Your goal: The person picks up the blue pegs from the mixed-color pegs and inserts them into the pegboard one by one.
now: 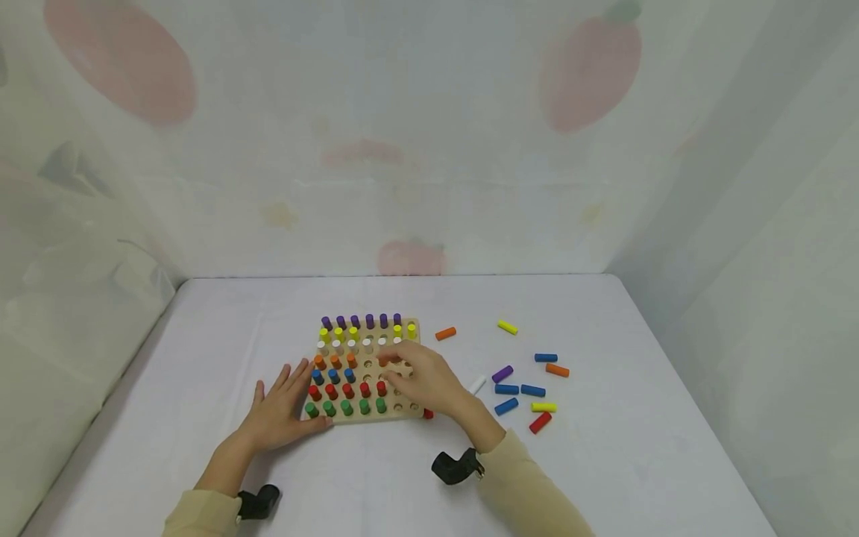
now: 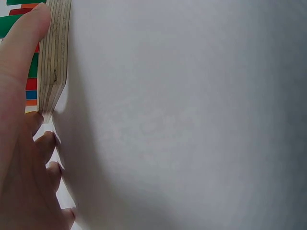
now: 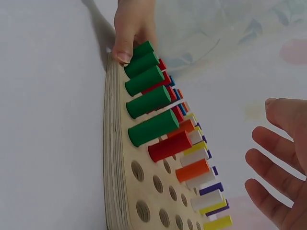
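Note:
A wooden pegboard (image 1: pixel 389 418) stands on the table with rows of coloured pegs upright in its holes. My left hand (image 1: pixel 278 418) rests at its near left corner, fingers spread along the left side. In the left wrist view the thumb (image 2: pixel 36 24) touches the front edge beside a green peg (image 2: pixel 8 26). Over the board's right half hovers my right hand (image 1: pixel 429 377), close by an orange peg (image 1: pixel 383 362). The right wrist view shows its loosely bent fingers (image 3: pixel 273 165) apart from the pegs, holding nothing; that orange peg (image 3: pixel 193 171) stands in a hole.
Loose pegs lie right of the board: several blue ones, a purple peg (image 1: pixel 502 374), a far yellow peg (image 1: pixel 508 327), a red peg (image 1: pixel 540 423) and a white peg (image 1: pixel 478 385) partly behind my right wrist. A pale patterned curtain (image 1: pixel 470 209) rises behind the table.

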Demonstrator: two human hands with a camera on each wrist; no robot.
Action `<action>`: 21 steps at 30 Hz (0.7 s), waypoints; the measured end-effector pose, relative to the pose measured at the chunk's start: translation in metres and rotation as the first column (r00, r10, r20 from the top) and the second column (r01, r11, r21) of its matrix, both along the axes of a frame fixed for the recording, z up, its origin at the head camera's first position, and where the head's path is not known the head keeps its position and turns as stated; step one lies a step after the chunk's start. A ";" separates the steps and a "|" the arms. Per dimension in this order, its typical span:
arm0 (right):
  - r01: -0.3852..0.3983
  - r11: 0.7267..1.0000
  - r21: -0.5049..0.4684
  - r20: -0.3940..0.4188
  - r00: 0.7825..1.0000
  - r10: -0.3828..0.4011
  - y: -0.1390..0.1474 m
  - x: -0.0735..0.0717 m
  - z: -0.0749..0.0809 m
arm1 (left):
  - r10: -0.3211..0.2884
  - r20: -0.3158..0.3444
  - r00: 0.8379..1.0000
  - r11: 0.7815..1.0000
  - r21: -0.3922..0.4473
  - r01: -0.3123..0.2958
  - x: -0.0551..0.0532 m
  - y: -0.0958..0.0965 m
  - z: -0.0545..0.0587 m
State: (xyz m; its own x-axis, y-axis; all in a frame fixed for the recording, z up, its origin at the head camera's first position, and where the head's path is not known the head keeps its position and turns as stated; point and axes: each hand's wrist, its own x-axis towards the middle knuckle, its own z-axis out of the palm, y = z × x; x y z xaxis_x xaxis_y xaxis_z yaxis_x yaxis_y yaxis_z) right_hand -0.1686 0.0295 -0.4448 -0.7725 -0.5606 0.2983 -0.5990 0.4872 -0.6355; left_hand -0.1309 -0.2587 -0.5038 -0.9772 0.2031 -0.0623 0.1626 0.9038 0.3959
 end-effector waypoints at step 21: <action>0.050 0.991 -0.121 -0.033 0.998 -0.054 0.064 0.008 -0.010 | -0.003 -0.005 1.000 1.000 0.000 0.003 0.002 0.002 0.000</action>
State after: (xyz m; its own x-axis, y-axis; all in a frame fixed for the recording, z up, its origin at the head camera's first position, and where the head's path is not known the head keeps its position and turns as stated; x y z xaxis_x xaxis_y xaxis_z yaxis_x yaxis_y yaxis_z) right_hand -0.1609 0.0935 -0.4548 -0.7872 -0.4782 0.3894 -0.5984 0.4399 -0.6696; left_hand -0.1293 -0.2570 -0.5033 -0.9768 0.2062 -0.0574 0.1674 0.9031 0.3954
